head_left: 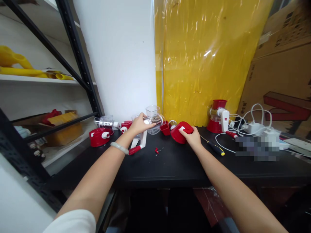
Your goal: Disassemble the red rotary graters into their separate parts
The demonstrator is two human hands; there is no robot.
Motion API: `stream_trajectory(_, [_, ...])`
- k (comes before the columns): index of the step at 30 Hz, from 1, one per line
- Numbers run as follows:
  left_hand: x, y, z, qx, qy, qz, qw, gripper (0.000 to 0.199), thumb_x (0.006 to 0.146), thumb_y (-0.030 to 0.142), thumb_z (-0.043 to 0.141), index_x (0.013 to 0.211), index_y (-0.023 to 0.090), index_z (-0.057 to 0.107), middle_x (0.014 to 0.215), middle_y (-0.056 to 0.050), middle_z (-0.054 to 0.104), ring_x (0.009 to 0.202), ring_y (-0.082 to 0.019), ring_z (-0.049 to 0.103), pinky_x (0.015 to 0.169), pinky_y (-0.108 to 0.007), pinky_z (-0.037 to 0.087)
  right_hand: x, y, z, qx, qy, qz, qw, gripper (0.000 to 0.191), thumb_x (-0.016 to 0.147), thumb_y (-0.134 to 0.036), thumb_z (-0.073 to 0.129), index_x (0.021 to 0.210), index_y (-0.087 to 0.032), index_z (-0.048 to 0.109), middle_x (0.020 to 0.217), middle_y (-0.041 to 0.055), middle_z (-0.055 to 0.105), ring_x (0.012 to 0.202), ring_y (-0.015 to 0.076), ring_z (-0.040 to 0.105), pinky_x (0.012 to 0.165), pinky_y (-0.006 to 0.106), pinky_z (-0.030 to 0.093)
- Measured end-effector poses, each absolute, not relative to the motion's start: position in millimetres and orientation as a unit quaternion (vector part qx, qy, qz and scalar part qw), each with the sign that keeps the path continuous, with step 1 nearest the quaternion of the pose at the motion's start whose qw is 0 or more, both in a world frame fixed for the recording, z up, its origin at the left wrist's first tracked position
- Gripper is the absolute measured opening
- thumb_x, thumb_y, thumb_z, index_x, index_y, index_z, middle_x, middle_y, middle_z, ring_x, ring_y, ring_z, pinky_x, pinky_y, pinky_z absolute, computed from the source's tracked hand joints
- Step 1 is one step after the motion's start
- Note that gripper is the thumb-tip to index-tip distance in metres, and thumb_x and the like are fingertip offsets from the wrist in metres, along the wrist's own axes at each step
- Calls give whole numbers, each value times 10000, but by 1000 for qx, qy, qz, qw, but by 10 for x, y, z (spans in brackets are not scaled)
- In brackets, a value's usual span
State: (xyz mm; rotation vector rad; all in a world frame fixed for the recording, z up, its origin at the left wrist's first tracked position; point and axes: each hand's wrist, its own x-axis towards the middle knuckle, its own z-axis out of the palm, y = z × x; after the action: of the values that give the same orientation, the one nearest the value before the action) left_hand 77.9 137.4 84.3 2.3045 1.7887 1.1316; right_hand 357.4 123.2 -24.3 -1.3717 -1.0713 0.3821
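Note:
My left hand (139, 124) grips a clear grinder body with a metal drum (155, 121) at the back of the black table (170, 165). A white crank with a red handle (138, 146) lies just below that hand. My right hand (190, 135) rests on a red rounded base (180, 131), holding it against the table. A small red cup (165, 128) stands between the two hands. A pale bangle sits on my left wrist.
A second red base (98, 137) and a drum part (107, 123) lie at the left. An assembled red-and-white grinder (218, 116), white cables and a charger (254, 127) are at the right. A yellow-black screwdriver (215, 148) and small red bits (156, 150) lie nearby. Metal shelving (73, 64) stands left, cardboard boxes right.

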Motion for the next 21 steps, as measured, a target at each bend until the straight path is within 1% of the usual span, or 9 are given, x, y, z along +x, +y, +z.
stream_trajectory(2, [765,1448,731,768,531,355,53,631,582,639,719,993,221,485,1060,-75,655,1021,-259,623,860,-339,473,3596,1204,-237,-562,-446,157,679,715,543,-561,765,1090,-148,559,1058,121,685,934,235,667,858,352,509])
stream_trajectory(5, [823,1537,629,812,464,339,99,623,595,595,724,1023,208,489,1113,-76,634,1055,-241,606,913,-349,454,3660,1153,-195,-531,-423,99,727,722,586,-545,741,1131,-111,550,1063,135,672,932,228,656,872,352,500])
stream_trajectory(7, [909,1586,610,833,436,318,120,610,596,563,735,1026,204,493,1118,-77,630,1047,-236,604,918,-353,448,3713,1116,-166,-537,-401,43,741,728,609,-552,724,1151,-102,540,1075,140,660,950,234,645,888,364,489])
stream_trajectory(10, [1073,1646,630,852,412,269,179,599,575,512,762,1018,206,498,1118,-72,634,1057,-233,596,924,-348,440,3766,1071,-140,-558,-358,-30,748,760,625,-561,716,1196,-105,507,1127,151,633,1015,248,624,921,373,472])
stream_trajectory(14, [1270,1715,674,868,403,198,210,640,513,511,793,1008,198,536,1057,-63,645,982,-237,611,858,-334,457,3774,1051,-131,-566,-343,-52,747,731,682,-567,673,1217,-109,480,1156,156,614,1045,243,616,933,362,469])
stream_trajectory(18, [1390,1762,690,874,400,164,222,651,453,515,819,972,202,582,990,-40,654,906,-226,626,771,-294,470,3761,1059,-137,-573,-345,-40,742,758,656,-571,693,1226,-117,482,1153,144,620,1052,249,614,941,362,462])
stream_trajectory(21, [1434,1779,690,870,409,152,229,658,455,525,812,987,211,587,994,-37,656,902,-218,627,755,-276,471,3757,1056,-137,-571,-341,-35,746,761,651,-571,697,1223,-114,489,1149,145,622,1054,250,612,943,359,458])
